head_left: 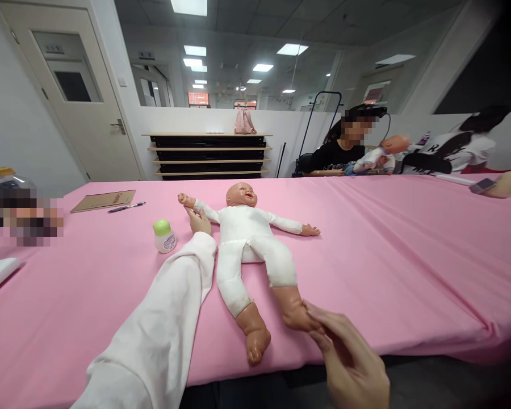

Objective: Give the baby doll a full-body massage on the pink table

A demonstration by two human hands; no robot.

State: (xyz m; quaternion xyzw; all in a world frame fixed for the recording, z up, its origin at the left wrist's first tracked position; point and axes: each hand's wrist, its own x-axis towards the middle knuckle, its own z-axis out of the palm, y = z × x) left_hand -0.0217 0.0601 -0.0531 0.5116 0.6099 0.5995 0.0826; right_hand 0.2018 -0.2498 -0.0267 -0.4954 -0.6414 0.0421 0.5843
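Note:
A baby doll with a white cloth body lies face up on the pink-covered table, its head away from me and its arms spread. My left hand is at the doll's forearm on the left side, thumb and fingers closed about it. At the near edge, my right hand pinches the toes of the doll's right-side foot between thumb and fingers. The other foot rests free on the cloth. Beside my left forearm stands a small white bottle with a green cap.
A brown notebook and a pen lie at the far left. A clear bottle with an orange cap is at the left edge. Across the table, a person in black sits by another doll. A phone lies far right.

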